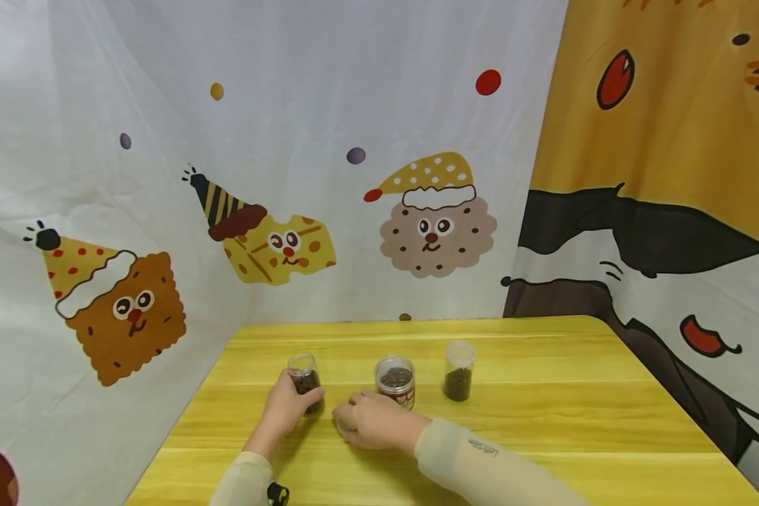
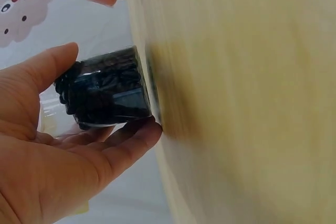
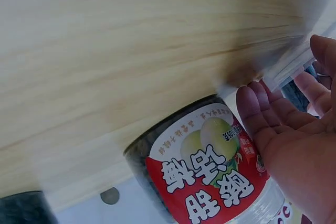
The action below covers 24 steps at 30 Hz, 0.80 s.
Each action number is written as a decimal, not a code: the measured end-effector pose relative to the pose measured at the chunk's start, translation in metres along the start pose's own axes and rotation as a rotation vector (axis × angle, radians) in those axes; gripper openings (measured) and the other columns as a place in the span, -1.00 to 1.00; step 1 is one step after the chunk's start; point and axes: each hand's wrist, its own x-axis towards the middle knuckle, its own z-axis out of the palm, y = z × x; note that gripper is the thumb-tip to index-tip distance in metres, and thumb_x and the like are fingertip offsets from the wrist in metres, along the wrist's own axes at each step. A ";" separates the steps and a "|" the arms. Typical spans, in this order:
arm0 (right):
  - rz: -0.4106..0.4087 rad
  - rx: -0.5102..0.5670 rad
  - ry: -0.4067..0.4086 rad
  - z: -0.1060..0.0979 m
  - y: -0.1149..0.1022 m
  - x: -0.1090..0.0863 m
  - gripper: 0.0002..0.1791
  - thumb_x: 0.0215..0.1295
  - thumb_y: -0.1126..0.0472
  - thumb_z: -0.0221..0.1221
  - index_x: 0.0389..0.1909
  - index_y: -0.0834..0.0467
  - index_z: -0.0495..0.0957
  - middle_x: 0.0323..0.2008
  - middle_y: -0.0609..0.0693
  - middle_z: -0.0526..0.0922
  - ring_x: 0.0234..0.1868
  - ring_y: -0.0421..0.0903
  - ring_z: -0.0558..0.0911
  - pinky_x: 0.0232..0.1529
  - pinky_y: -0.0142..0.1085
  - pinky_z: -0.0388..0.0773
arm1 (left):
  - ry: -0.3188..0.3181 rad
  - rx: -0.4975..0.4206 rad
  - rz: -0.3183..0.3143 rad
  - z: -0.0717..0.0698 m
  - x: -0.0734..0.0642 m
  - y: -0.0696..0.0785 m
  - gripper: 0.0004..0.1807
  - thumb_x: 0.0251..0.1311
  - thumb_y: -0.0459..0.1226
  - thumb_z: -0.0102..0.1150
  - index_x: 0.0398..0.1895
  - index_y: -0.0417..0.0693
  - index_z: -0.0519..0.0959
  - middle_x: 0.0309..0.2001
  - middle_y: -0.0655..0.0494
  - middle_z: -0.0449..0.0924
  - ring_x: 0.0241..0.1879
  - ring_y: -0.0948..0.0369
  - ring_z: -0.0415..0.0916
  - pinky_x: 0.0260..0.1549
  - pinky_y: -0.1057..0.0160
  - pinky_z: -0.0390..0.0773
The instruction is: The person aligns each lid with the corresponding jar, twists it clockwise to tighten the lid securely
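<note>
My left hand [image 1: 286, 402] grips a small clear jar [image 1: 303, 376] of dark seeds, thumb on one side and fingers on the other. In the left wrist view that jar [image 2: 107, 88] stands uncapped on the table, its dark contents filling the lower part. My right hand [image 1: 378, 420] pinches a clear plastic lid [image 3: 287, 68] low at the tabletop, partly hidden by the fingers. Just behind the right hand stands a wide clear jar [image 1: 397, 379] of dark pieces, also without a lid. Its red label with pale fruit and white characters shows in the right wrist view.
A taller clear jar [image 1: 459, 372], partly filled with dark grains, stands right of the wide jar. The wood-grain table [image 1: 544, 393] extends around them. Behind it hangs a white curtain [image 1: 303, 105] with cartoon figures.
</note>
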 end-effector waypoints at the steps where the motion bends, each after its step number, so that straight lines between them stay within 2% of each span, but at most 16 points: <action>1: 0.008 0.014 0.000 0.000 0.002 -0.002 -0.54 0.55 -0.11 0.24 0.40 -0.17 0.56 0.20 -0.11 0.73 0.20 -0.16 0.68 0.22 -0.29 0.65 | 0.003 0.000 0.003 0.000 -0.001 0.001 -0.26 0.39 -0.15 0.40 0.42 -0.40 0.29 0.23 -0.38 0.58 0.24 -0.25 0.60 0.14 -0.21 0.68; 9: 0.074 0.200 -0.002 0.006 0.022 -0.017 -0.41 0.58 -0.18 0.18 0.51 -0.10 0.46 0.40 -0.05 0.61 0.38 -0.06 0.62 0.30 -0.16 0.68 | -0.002 -0.051 0.028 0.003 -0.012 0.014 -0.31 0.40 -0.16 0.41 0.36 -0.37 0.30 0.20 -0.35 0.59 0.23 -0.20 0.62 0.13 -0.16 0.70; 13: 0.074 0.278 0.013 0.008 0.037 -0.026 -0.39 0.59 -0.20 0.15 0.52 -0.07 0.45 0.44 -0.05 0.57 0.42 -0.04 0.58 0.31 -0.13 0.67 | -0.019 -0.094 0.047 0.005 -0.018 0.020 -0.31 0.43 -0.14 0.38 0.36 -0.35 0.27 0.20 -0.34 0.55 0.21 -0.16 0.62 0.09 -0.11 0.71; 18: 0.069 0.332 0.037 0.012 0.054 -0.035 -0.35 0.56 -0.19 0.17 0.54 -0.02 0.43 0.45 -0.07 0.57 0.42 -0.06 0.59 0.33 -0.13 0.65 | -0.032 -0.147 0.058 0.011 -0.022 0.027 -0.26 0.48 -0.13 0.32 0.43 -0.32 0.14 0.25 -0.42 0.47 0.23 -0.19 0.60 0.06 -0.09 0.72; 24: 0.171 0.393 0.041 0.012 0.073 -0.045 -0.24 0.51 -0.15 0.24 0.62 -0.02 0.29 0.41 -0.02 0.61 0.29 -0.12 0.66 0.24 -0.14 0.69 | -0.023 -0.134 0.074 0.020 -0.024 0.034 -0.23 0.47 -0.11 0.35 0.46 -0.27 0.14 0.25 -0.45 0.50 0.23 -0.19 0.62 0.02 -0.05 0.73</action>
